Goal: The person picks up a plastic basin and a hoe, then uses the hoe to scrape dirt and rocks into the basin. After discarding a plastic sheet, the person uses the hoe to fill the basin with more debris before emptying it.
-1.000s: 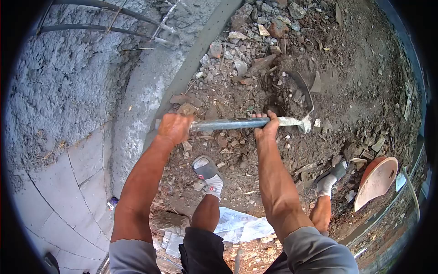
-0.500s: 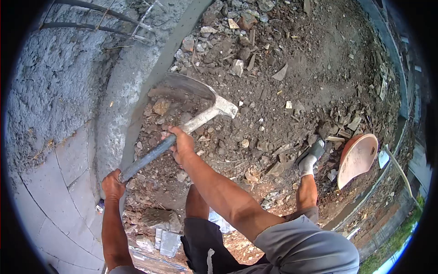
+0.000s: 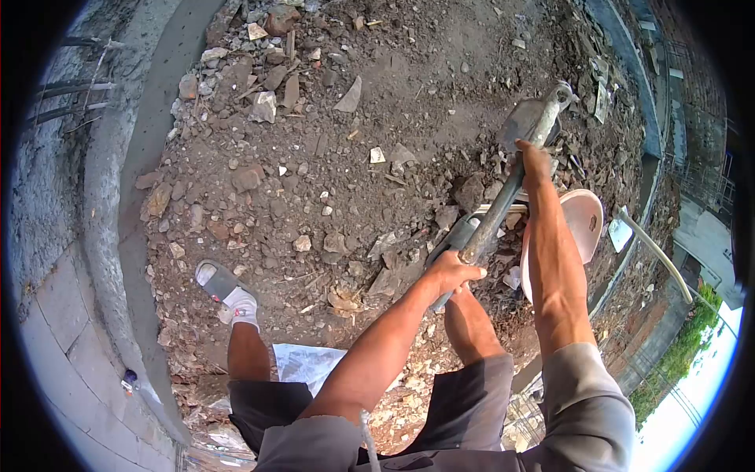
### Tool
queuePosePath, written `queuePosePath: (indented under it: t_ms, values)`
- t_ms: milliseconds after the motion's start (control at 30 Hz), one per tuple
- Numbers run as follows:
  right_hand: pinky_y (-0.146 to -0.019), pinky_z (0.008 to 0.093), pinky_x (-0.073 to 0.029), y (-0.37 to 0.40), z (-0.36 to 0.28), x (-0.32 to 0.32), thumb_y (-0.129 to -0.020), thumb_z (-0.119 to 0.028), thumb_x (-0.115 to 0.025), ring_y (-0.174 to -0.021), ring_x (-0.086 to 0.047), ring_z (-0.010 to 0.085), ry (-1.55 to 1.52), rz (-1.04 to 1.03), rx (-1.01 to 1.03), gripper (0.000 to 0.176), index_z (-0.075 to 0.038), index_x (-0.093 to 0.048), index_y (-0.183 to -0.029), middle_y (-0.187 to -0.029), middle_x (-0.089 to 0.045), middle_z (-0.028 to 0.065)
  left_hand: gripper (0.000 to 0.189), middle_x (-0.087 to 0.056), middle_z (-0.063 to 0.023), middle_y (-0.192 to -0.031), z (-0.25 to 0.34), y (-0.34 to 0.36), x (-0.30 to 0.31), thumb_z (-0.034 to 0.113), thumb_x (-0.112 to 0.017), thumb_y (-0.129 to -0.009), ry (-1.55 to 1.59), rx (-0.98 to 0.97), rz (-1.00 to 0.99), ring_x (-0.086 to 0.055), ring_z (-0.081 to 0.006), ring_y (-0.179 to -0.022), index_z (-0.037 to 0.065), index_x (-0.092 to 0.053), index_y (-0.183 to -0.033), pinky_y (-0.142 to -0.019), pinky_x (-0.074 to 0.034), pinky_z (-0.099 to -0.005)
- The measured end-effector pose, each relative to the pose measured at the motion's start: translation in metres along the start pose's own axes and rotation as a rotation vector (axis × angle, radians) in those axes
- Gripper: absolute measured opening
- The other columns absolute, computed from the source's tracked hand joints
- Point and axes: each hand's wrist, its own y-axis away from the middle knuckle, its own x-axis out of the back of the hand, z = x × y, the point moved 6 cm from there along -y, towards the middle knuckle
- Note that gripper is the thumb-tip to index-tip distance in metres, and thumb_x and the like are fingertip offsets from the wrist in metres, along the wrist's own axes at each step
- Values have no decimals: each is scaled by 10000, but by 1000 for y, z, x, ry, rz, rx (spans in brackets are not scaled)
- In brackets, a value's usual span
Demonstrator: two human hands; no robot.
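Observation:
I hold a hoe (image 3: 502,206) slanting up to the right over the rubble. My right hand (image 3: 536,164) is closed round the handle just below the metal head. Lower down, my left hand (image 3: 452,275) wraps the handle near its butt end, thumb sticking out. The hoe's broad blade (image 3: 521,122) shows behind the neck, low over the dirt at the upper right. Beside my right forearm stands a pinkish curved basin (image 3: 583,220), partly hidden by that arm.
Broken stone and soil (image 3: 314,212) cover the ground. A concrete edge (image 3: 145,189) runs down the left, next to paving slabs (image 3: 75,346). My sandalled foot (image 3: 228,287) is on the left; the other is partly behind the handle. A pale plastic sheet (image 3: 303,363) lies between my legs.
The hoe has swung from the concrete edge on the left over to the right, near the basin. Both hands moved with it, the right hand now closer to the head. My view shifted right.

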Motion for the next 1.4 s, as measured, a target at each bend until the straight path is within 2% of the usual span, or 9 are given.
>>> queuePosePath:
  t_ms: [167, 267, 300, 400, 633, 933, 1100, 1200, 1400]
  values:
    - [-521, 381, -516, -43, 35, -56, -705, -151, -658, -552, -641, 241, 442, -184, -1, 255, 72, -646, -829, -708, -648, 148, 191, -516, 6, -575, -17, -15, -24, 201, -710, -810, 552, 60, -5, -454, -97, -420, 71, -595, -732, -404, -370, -265]
    - [-762, 391, -525, 10, 79, -91, -695, -151, -614, -866, -687, 343, 715, -148, 55, 346, 100, -658, -929, -930, -687, 235, 162, -489, 6, -561, -62, 40, -27, 164, -676, -824, 591, 119, 143, -462, -105, -433, 71, -583, -728, -416, -375, -278]
    - [-483, 369, -467, 36, 96, -93, -670, -91, -656, -526, -595, 230, 541, -138, 52, 139, 40, -643, -714, -670, -627, 130, 173, -489, 6, -561, -79, 61, -29, 168, -683, -815, 612, 132, 173, -465, -109, -432, 76, -577, -714, -421, -376, -282]
    - [-398, 379, -451, 119, 139, -104, -707, -41, -623, -458, -556, 246, 371, -204, -141, 117, 53, -612, -775, -602, -573, 113, 195, -497, -5, -546, -122, 129, -7, 194, -716, -793, 518, 208, 232, -484, -112, -435, 69, -590, -714, -438, -379, -283]
    - [-416, 372, -428, 262, 211, -169, -729, -41, -598, -443, -506, 227, 26, -185, -475, 79, -6, -527, -723, -602, -509, 95, 320, -538, -39, -543, -157, 279, 129, 261, -761, -770, 2, 283, 318, -476, -120, -424, -14, -609, -829, -416, -377, -283]
    - [-442, 336, -433, 423, 212, -284, -794, -53, -580, -469, -475, 205, -52, -379, -541, 79, -50, -509, -759, -613, -461, 64, 457, -594, -59, -657, -200, 436, 204, 356, -745, -744, -189, 427, 431, -550, -159, -519, -16, -606, -969, -498, -461, -329]
    - [-416, 350, -463, 557, 213, -352, -758, -22, -617, -447, -516, 225, -253, -484, -638, 91, -6, -539, -716, -623, -519, 97, 535, -626, -99, -720, -229, 559, 248, 308, -779, -715, -125, 374, 732, -587, -158, -542, -10, -613, -1112, -529, -492, -318]
    - [-453, 375, -501, 630, 215, -377, -800, -64, -645, -484, -567, 239, -283, -703, -737, 123, 12, -560, -845, -651, -557, 99, 570, -694, -178, -948, -276, 615, 277, 353, -798, -643, -473, 485, 932, -666, -311, -884, 40, -658, -1099, -810, -502, -364]
    - [-587, 396, -566, 608, 191, -348, -806, -102, -640, -561, -592, 243, -137, -743, -580, 139, -1, -568, -867, -697, -561, 97, 525, -691, -166, -964, -305, 574, 267, 332, -796, -666, -313, 365, 836, -665, -255, -868, 53, -661, -1091, -806, -494, -359]
